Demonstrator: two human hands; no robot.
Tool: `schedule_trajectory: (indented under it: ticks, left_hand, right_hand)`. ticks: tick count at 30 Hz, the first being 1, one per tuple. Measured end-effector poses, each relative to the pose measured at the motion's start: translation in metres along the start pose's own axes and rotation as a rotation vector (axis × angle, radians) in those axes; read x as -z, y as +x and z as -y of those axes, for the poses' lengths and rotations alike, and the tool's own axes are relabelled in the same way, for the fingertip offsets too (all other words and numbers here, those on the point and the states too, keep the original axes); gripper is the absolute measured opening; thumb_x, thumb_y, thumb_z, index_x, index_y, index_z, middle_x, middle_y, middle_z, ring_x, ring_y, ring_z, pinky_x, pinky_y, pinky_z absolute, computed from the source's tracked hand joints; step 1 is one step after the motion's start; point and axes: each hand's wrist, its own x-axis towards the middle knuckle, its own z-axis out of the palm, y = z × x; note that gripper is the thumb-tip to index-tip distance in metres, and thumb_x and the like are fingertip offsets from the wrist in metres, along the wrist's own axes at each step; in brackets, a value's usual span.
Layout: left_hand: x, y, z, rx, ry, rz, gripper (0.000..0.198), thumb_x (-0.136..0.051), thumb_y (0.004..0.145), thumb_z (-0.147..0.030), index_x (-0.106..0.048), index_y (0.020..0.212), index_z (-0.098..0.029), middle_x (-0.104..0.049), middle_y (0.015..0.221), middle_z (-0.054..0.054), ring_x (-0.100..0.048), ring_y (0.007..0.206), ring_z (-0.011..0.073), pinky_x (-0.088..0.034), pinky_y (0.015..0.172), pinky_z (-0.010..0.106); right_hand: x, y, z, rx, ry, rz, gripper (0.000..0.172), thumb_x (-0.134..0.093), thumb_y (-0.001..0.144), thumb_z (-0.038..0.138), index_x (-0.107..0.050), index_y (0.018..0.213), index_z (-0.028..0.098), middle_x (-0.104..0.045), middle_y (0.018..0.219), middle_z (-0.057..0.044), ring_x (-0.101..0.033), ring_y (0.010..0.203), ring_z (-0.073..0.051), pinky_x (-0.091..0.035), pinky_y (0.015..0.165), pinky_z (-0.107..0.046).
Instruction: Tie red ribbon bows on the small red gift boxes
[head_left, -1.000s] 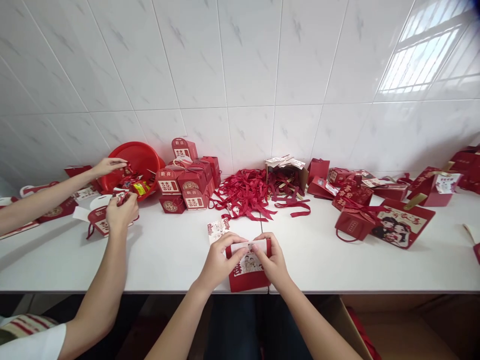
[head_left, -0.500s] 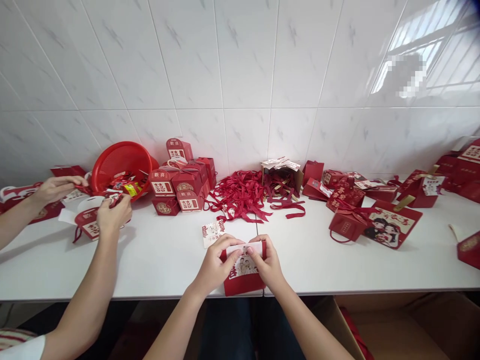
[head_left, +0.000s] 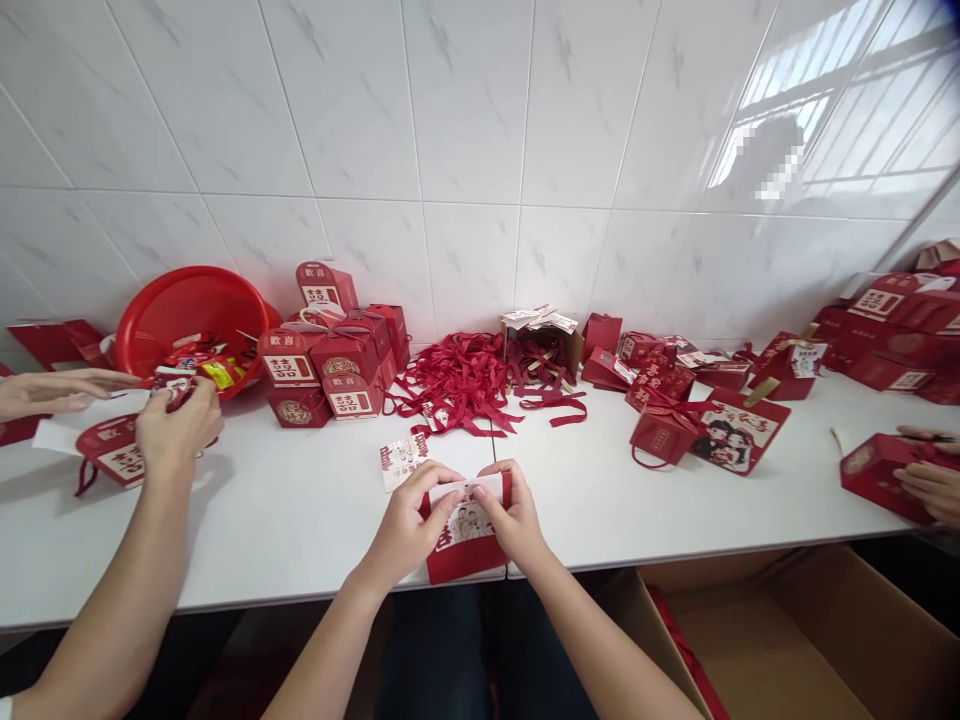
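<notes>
At the table's near edge, my left hand and my right hand both pinch the top of a flat red paper bag with a cartoon picture on its front. The fingers of both hands are closed on its white upper flap. A small printed card lies on the white table just left of my hands. Beyond them a heap of red ribbons spreads towards the wall.
A person on the left handles a red box beside a red basket of sweets. Stacked red boxes stand behind. More red bags lie right, where another person's hands hold a box. An open carton sits below.
The view has swung to the right, bringing another person's hands into sight at the far right. The person on the left drew a hand back from the basket. My hands stay on the bag.
</notes>
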Motion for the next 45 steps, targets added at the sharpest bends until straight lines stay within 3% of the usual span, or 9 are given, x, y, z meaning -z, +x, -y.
schedule_trajectory:
  ticks: [24,30,35,38,41,45]
  left_hand:
    - [-0.004,-0.001,0.001,-0.037,-0.034,-0.038,0.01,-0.05,0.088,-0.025,-0.059,0.086,-0.019,-0.059,0.087,0.004,-0.057,0.087,0.0185,-0.045,0.082,0.031]
    - [-0.009,-0.004,0.0,0.005,-0.083,-0.102,0.01,-0.055,0.085,-0.025,-0.061,0.089,-0.019,-0.061,0.089,0.003,-0.059,0.088,0.0177,-0.046,0.083,0.029]
    - [-0.02,-0.01,0.005,0.222,-0.264,-0.288,0.049,-0.068,0.077,-0.033,-0.05,0.122,-0.022,-0.057,0.08,-0.002,-0.059,0.075,0.0138,-0.049,0.075,0.027]
    - [-0.024,-0.009,0.012,0.315,-0.347,-0.278,0.036,-0.071,0.073,-0.037,-0.063,0.104,-0.021,-0.059,0.079,-0.001,-0.059,0.071,0.0135,-0.05,0.068,0.026]
    - [-0.024,-0.006,0.02,0.254,-0.366,-0.24,0.018,-0.072,0.073,-0.036,-0.069,0.08,-0.019,-0.062,0.079,0.001,-0.06,0.079,0.0164,-0.05,0.076,0.028]
    - [-0.027,-0.003,0.033,0.22,-0.373,-0.284,0.02,-0.075,0.069,-0.036,-0.071,0.08,-0.02,-0.062,0.099,0.005,-0.059,0.097,0.0214,-0.048,0.085,0.032]
  right_hand:
    - [0.001,-0.001,0.001,0.016,-0.059,-0.03,0.021,-0.058,0.082,0.041,-0.046,0.085,0.023,-0.052,0.071,0.002,-0.05,0.063,-0.014,-0.044,0.059,-0.027]
    - [0.0,0.0,0.001,0.027,-0.053,-0.036,0.02,-0.058,0.082,0.039,-0.046,0.085,0.023,-0.052,0.07,0.003,-0.049,0.062,-0.014,-0.044,0.059,-0.027]
    - [-0.001,-0.001,0.002,0.025,-0.044,-0.043,0.021,-0.059,0.081,0.039,-0.047,0.085,0.023,-0.053,0.072,0.002,-0.049,0.064,-0.014,-0.043,0.06,-0.027]
    - [-0.002,-0.001,0.002,0.018,-0.036,-0.04,0.021,-0.059,0.081,0.04,-0.047,0.085,0.023,-0.052,0.07,0.002,-0.049,0.062,-0.014,-0.042,0.058,-0.028]
    - [-0.003,0.0,0.002,0.018,-0.031,-0.036,0.021,-0.058,0.082,0.04,-0.046,0.084,0.023,-0.051,0.068,0.003,-0.05,0.062,-0.015,-0.042,0.057,-0.028]
    - [-0.005,0.006,0.001,0.031,-0.032,-0.037,0.021,-0.058,0.082,0.04,-0.046,0.082,0.023,-0.052,0.069,0.002,-0.05,0.062,-0.015,-0.042,0.057,-0.027]
